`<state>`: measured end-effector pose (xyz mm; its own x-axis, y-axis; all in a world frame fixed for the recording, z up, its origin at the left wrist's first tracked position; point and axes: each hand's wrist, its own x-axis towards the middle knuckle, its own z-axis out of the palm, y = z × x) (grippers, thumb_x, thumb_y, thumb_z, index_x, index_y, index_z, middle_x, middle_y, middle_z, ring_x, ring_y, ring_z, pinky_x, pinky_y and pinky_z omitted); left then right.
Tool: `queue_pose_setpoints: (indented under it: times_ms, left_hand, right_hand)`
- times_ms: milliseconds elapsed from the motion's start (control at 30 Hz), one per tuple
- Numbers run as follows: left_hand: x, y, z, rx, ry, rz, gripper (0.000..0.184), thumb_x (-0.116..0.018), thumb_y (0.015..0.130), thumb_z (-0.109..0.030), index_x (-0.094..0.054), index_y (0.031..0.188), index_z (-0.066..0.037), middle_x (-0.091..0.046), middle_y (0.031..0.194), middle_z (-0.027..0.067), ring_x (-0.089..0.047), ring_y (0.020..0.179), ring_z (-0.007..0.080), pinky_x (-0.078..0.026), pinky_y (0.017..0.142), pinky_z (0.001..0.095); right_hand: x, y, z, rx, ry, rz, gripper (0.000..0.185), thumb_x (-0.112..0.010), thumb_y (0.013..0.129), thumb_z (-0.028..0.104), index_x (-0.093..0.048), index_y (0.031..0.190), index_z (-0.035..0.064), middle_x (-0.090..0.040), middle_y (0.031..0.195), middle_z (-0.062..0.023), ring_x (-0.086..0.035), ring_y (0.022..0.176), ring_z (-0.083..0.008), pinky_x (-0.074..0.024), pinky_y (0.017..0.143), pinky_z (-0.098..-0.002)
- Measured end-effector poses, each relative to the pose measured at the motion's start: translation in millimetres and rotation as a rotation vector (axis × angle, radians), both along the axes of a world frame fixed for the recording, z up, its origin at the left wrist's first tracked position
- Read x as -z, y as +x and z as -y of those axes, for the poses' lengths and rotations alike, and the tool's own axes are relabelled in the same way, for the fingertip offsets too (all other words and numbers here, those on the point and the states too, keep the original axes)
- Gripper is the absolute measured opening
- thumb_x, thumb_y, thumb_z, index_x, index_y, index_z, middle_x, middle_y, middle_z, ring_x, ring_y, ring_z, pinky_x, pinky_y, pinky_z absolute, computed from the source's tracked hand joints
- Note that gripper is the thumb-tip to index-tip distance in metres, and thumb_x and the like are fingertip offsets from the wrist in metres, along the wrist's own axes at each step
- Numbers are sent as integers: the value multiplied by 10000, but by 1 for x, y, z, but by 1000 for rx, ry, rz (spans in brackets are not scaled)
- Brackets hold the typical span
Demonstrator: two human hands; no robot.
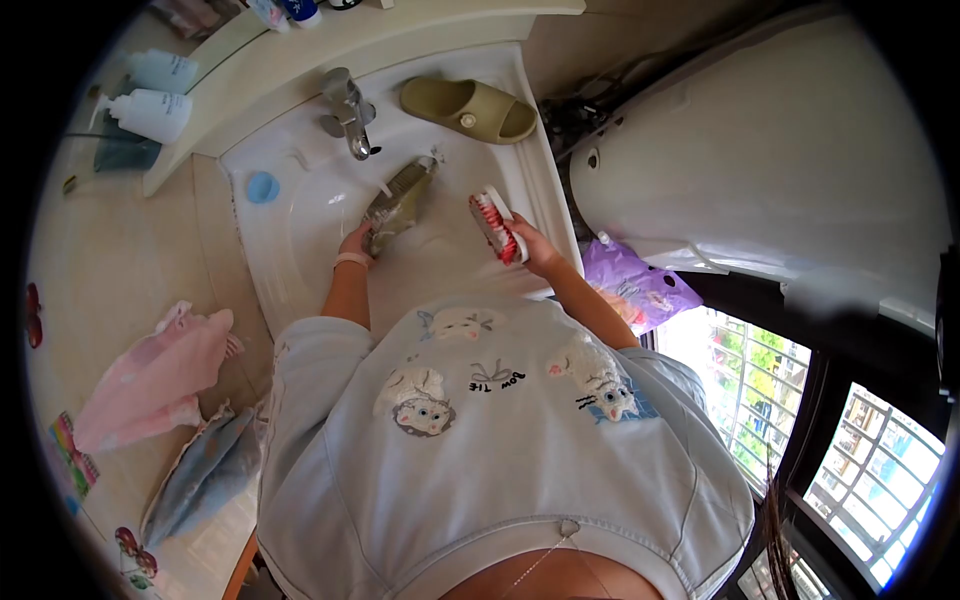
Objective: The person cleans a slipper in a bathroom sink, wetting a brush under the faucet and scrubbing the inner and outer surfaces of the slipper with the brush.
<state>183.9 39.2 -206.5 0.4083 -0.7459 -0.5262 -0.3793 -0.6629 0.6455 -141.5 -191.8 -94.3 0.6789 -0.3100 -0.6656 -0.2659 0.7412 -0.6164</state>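
Inside the white sink (310,250), my left hand (357,243) grips one end of an olive-green slipper (402,205), which is tilted on its side below the faucet (347,112). My right hand (533,245) holds a white brush (497,225) with red and white bristles, to the right of that slipper and apart from it. The bristles face left, toward the slipper. Another olive slipper (470,109) with a small round charm lies on the sink's back right rim.
A small blue round object (262,187) sits at the sink's left. White pump bottles (150,115) stand on the upper left ledge. Pink cloth (160,375) hangs at left. A white appliance (760,150) and a purple bag (635,285) are at right.
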Motion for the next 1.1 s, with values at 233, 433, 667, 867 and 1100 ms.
queue_pose_setpoints:
  times_ms: [233,433,667,867,1100]
  left_hand:
    - [-39,-12,-2,-1321,-601,-993,494,-612,729,78,-487,1198,-17,-536,1175,91,-530,1034,273,-430,912,396]
    - [-73,-6,-27,-1284,-657,-932,482,-599,729,91,-494,1187,-15,-543,1161,107,-507,1068,268,-416,934,389]
    - [-74,4,-54,-1413,-698,-907,457,-590,734,84,-512,1171,-24,-562,1141,94,-536,1040,252,-432,919,378]
    - [-91,4,-49,-1265,-759,-984,399,-589,749,62,-534,1135,-22,-585,1098,84,-564,998,224,-452,889,346]
    - [-89,5,13,-1017,-608,-1097,333,-628,732,26,-571,1054,-32,-621,978,55,-595,894,184,-473,812,294]
  right_hand:
    - [-7,0,1,-13,49,80,848,-580,766,424,-145,1419,101,-436,1278,-83,-470,1120,-211,-384,898,-385]
    - [6,-1,4,21,83,118,807,-562,804,378,-127,1418,88,-503,1190,-89,-541,1017,-211,-442,824,-346]
    - [-10,1,5,33,125,190,515,-517,852,331,-355,1291,115,-542,1094,-77,-565,940,-194,-470,762,-329]
    - [-8,1,4,59,143,215,444,-507,866,306,-394,1246,106,-540,1092,-83,-567,926,-201,-477,762,-331]
    - [-11,1,3,83,173,222,424,-506,868,310,-418,1220,90,-562,1052,-93,-576,892,-207,-482,751,-330]
